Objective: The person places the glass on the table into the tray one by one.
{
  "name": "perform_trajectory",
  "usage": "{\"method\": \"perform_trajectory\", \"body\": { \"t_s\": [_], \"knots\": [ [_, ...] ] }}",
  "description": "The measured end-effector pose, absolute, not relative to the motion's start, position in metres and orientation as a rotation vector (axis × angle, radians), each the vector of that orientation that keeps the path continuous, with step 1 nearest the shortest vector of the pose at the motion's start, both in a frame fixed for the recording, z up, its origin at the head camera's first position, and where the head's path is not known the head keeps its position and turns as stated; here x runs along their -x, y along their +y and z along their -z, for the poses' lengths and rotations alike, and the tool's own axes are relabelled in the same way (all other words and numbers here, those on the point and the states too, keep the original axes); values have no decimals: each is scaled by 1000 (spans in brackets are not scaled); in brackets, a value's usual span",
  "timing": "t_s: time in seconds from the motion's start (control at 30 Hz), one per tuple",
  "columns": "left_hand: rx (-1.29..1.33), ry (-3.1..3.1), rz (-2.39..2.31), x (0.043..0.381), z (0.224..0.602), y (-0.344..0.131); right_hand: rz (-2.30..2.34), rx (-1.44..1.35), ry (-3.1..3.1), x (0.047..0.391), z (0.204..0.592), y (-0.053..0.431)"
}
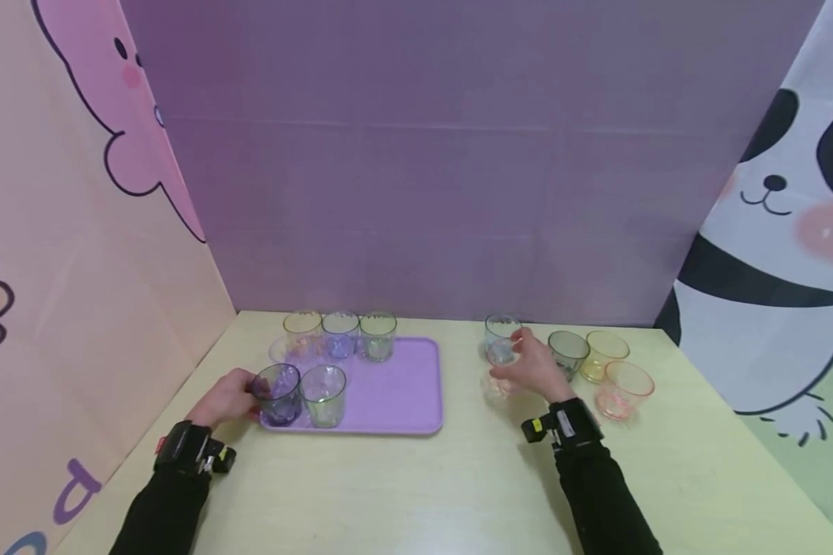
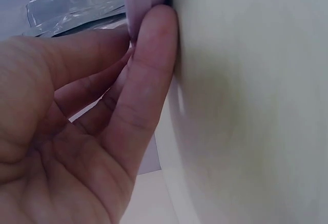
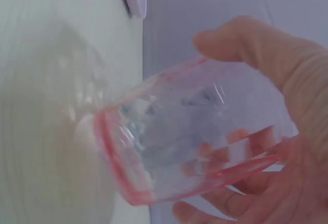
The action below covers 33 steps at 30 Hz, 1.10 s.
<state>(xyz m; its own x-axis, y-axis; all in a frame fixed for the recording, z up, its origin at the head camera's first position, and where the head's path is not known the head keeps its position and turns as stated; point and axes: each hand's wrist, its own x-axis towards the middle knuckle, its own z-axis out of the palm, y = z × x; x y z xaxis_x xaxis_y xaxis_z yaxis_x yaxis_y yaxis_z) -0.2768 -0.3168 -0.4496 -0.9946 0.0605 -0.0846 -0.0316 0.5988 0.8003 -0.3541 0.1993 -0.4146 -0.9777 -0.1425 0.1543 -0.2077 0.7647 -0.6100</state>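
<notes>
A lilac tray (image 1: 397, 397) lies on the table's left half. My left hand (image 1: 227, 397) is at its left front corner, thumb and finger pinching the tray rim (image 2: 145, 1). Close by on the tray stand a dark purple-grey glass (image 1: 276, 397) and a pale greenish glass (image 1: 324, 397). On the right, my right hand (image 1: 527, 364) grips a clear pink glass (image 3: 169, 142), thumb on one side and fingers on the other. Tilted, that glass has its base close over the table. Just behind this hand stands a pale blue glass (image 1: 500, 339).
An amber glass (image 1: 302, 331), a blue glass (image 1: 340, 339) and a green glass (image 1: 378, 339) stand along the tray's back. Right of my right hand are a dark grey glass (image 1: 569, 351), a yellow glass (image 1: 604, 354) and another pink glass (image 1: 623, 391). A purple backdrop (image 1: 423, 169) closes off the rear.
</notes>
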Motion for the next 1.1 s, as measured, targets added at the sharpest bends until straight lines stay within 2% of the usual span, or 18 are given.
{"method": "perform_trajectory", "body": {
  "t_s": [0.67,0.83,1.1],
  "knots": [
    [-38,2681,-1378,277,448,-318,-1666,-298,-2600,358,418,171],
    [-81,2665,-1372,277,447,-320,-1763,-346,-2550,357,424,157],
    [-11,2685,-1366,278,449,-317,-1882,-387,-2451,359,433,125]
  ]
}}
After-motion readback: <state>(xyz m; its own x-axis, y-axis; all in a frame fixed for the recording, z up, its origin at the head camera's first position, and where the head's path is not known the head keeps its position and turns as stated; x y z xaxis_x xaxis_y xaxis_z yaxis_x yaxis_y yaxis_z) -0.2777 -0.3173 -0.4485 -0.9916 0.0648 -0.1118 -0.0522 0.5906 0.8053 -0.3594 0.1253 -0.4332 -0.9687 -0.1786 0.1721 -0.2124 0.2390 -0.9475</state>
